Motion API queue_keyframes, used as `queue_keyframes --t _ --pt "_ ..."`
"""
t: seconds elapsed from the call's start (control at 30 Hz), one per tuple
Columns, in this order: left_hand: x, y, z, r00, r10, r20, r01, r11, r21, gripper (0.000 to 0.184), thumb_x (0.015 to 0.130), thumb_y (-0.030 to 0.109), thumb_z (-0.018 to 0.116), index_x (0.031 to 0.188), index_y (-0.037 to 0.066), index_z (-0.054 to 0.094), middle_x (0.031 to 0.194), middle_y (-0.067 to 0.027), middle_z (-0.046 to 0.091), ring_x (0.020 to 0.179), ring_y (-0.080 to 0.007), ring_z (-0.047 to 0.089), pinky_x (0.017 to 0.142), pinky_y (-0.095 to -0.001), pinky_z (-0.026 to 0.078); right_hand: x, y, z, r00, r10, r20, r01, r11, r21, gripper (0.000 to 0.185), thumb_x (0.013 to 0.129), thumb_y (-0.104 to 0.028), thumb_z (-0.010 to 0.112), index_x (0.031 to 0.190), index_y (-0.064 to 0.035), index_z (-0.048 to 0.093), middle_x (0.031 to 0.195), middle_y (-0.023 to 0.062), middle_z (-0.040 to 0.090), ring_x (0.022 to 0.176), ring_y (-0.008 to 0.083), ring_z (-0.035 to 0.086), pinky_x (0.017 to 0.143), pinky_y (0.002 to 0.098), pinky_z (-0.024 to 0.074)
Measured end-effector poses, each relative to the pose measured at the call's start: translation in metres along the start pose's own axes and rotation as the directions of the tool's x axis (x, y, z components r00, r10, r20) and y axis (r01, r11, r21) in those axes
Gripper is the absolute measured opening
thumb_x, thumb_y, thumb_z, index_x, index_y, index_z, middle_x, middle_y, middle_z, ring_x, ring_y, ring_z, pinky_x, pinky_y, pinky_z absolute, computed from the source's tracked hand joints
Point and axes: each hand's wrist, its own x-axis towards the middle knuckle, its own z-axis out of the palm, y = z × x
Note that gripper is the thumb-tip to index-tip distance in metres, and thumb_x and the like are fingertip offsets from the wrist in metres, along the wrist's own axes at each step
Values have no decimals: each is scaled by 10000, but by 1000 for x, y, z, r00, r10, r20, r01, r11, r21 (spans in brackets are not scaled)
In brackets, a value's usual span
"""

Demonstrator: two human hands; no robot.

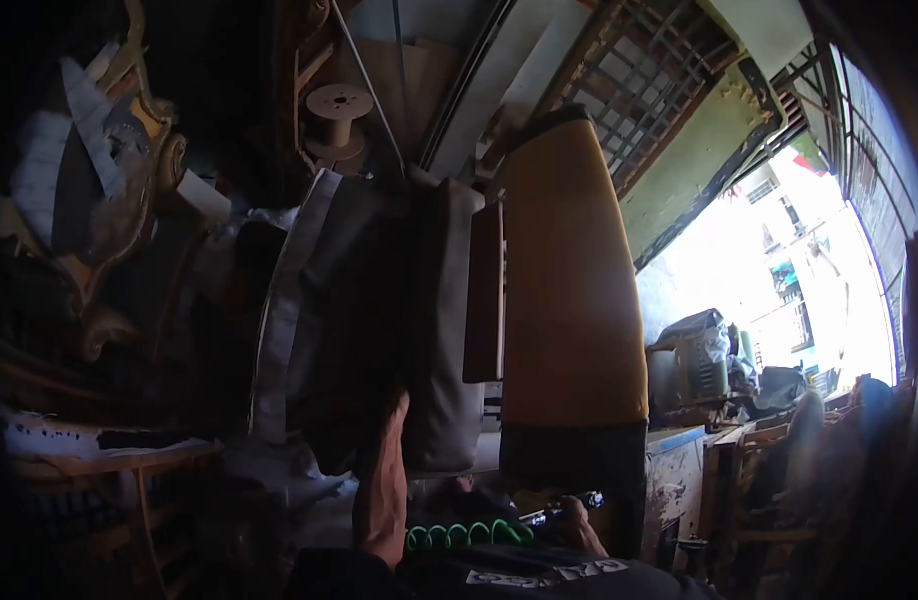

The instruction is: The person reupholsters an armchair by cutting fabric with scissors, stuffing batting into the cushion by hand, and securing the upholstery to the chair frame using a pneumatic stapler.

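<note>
Left hand [395, 412] at a dark padded cover [444, 340], right hand [579, 527] closed around a metal tool [561, 510].
Left fingers hidden in shadow, their state unclear; green coiled hose [469, 536] between the hands, tan padded panel [571, 290] above the right.

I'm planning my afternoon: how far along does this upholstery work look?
The tan panel looks covered. The left hand is at the dark padded piece; the right hand holds a metallic tool. The pale edge strip looks loose, so fastening it probably remains.
</note>
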Motion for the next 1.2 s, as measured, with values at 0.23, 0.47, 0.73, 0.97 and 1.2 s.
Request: queue_keyframes --t 0.23,0.47,0.73,0.97,1.2 --pt "-9 4 5 998 50 -45 -43 988 147 502 1026 436 487 1156 -6 688 1009 -273 714 881 -430 692 833 -488 551 17 -26 0 921 -294 254 376 838 -395 314 935 -284 533 852 9 610 743 112 600 694 228 622 631 392 543" --pt "-40 2 10 966 137 -221 -62 947 316 495 1020 443 519 1195 7 675 1023 -259 716 873 -416 692 832 -474 546 69 -121 0 752 -507 421 606 783 -140 318 935 -275 536 797 7 587 711 92 575 672 195 599 601 367 538" --pt "-137 36 55 662 364 -656 181 771 611 492 1021 422 543 1298 23 619 1110 -258 693 947 -410 672 885 -462 517 123 -293 -52 942 -302 149 271 942 196 279 874 -267 656 749 -33 570 605 62 491 541 210 565 502 379 500" --pt "-182 62 73 825 -46 -563 326 853 408 569 1022 200 490 1547 40 342 1511 -334 393 1406 -486 371 1151 -510 314 169 -374 -42 929 -287 236 240 948 208 226 889 -236 665 771 -96 533 580 20 465 435 169 495 407 349 470" --pt "-238 116 188 846 -337 -413 403 911 82 388 931 134 607 1286 -17 579 1328 -266 564 1246 -443 522 1089 -505 389 155 -433 45 879 -284 384 318 948 -28 255 895 -257 660 770 -73 535 567 25 482 418 166 512 383 326 462"
